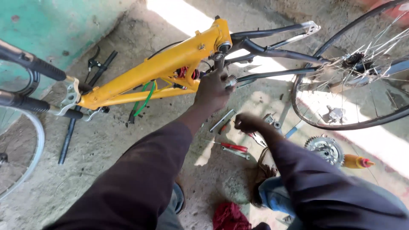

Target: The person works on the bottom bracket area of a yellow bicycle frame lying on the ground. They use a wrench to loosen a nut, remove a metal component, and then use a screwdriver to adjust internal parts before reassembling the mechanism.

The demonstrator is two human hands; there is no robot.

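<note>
- Left hand (214, 90), frame centre, grips a metal part at the yellow bicycle frame (162, 68) bottom bracket.
- Right hand (246, 122), just below-right, closes around a small tool; tools (232, 148) lie on the concrete floor (106, 145).

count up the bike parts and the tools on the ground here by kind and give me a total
Yellow bike frame: 1
Spoked wheels, right one and left one: 2
Toothed sprocket: 1
Red-handled tool: 1
Orange bottle: 1
Red rag: 1
Total: 7
The left hand grips the frame's bottom bracket; the right hand reaches among smaller tools too unclear to count.
</note>
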